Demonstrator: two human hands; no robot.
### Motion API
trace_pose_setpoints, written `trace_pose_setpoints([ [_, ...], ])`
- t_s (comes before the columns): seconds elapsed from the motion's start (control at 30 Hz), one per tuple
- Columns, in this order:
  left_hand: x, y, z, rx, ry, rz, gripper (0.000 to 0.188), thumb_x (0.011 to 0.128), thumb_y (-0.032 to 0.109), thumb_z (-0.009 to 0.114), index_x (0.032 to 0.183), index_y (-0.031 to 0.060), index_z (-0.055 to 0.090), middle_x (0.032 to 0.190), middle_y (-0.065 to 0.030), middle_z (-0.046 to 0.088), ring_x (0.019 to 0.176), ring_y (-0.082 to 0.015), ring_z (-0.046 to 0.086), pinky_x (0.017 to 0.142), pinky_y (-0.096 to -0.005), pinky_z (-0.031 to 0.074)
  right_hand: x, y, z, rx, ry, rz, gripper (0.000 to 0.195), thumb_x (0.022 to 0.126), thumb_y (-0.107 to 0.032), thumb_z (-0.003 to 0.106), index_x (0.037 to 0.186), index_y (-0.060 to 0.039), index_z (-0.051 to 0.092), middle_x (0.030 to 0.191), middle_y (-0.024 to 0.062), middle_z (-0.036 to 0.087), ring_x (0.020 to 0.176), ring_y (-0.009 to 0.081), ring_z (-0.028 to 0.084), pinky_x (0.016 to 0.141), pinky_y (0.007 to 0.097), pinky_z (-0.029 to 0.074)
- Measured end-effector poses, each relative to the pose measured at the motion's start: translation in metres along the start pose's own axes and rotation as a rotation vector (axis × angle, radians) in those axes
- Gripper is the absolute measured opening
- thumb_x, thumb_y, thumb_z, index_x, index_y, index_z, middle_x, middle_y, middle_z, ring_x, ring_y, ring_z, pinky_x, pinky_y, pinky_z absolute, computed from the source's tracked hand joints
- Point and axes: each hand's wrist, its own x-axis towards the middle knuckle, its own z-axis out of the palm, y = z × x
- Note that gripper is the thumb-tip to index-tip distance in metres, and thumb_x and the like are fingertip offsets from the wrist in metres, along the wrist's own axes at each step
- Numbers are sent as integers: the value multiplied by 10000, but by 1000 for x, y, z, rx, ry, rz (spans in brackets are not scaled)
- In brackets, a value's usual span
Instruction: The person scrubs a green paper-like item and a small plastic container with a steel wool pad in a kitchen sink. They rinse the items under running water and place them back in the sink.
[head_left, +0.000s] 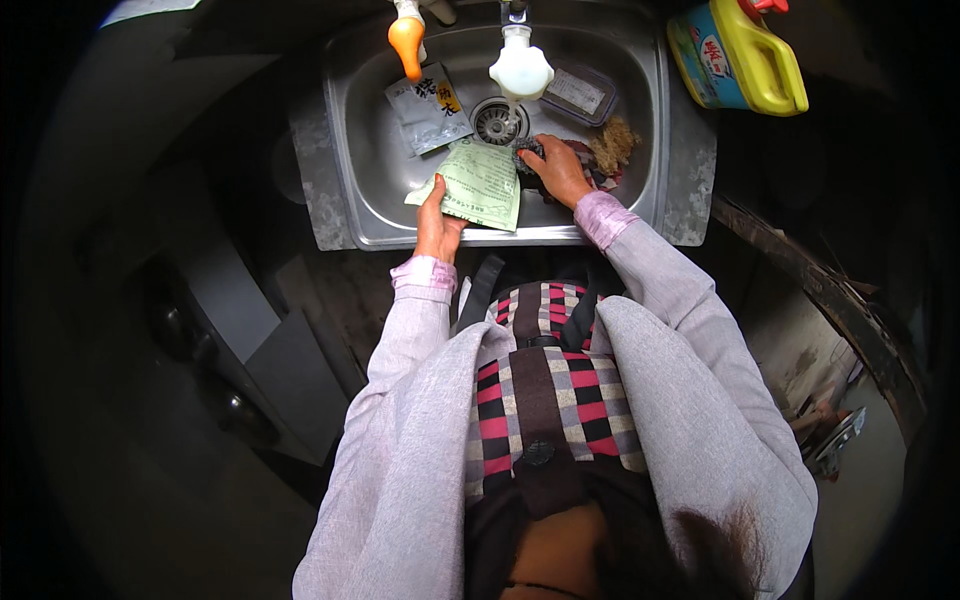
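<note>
My left hand (437, 225) grips the lower left edge of a pale green printed packet (484, 180), held over the front of a stainless steel sink (390, 217). In my right hand (556, 169) is a grey scouring pad of metal mesh (529, 156), at the packet's upper right edge. A silvery packet (429, 109) with dark writing lies in the sink's left part. Right of the drain strainer (499, 121) is a clear plastic box (577, 94) with a label. A tan fibrous scrubber (615, 144) rests on a dark patterned cloth (606, 178), partly hidden by my right hand.
A tap with a white knob (521, 71) hangs over the drain, and one with an orange handle (406, 45) is to its left. A yellow jug-shaped bottle (765, 67) with a red cap stands beyond the sink's right rim. A dark curved edge (817, 281) runs along the right.
</note>
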Motion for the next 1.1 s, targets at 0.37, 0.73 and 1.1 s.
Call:
trace_pose_setpoints([
  [0.37,-6,-28,21,223,-111,212,358,868,-71,465,1222,-23,490,1142,-91,564,992,-208,575,871,-321,456,14,-41,43,-103,-69,-292,309,794,-230,624,1053,-66,580,1027,129,564,1025,315,551,822,409,476],
  [0.73,-5,-39,5,227,-67,217,393,819,-119,423,1191,-29,515,1091,-90,587,988,-215,590,870,-329,456,11,-27,43,-151,-99,-26,274,785,-214,647,980,-27,603,1011,184,584,952,347,587,781,447,489],
  [1.1,-21,-41,26,229,-43,258,369,819,-121,437,1162,-23,531,1080,-93,595,994,-214,588,873,-322,453,31,-20,35,-196,-198,-43,290,784,-227,635,989,-31,575,1062,185,588,1002,342,570,843,435,461],
])
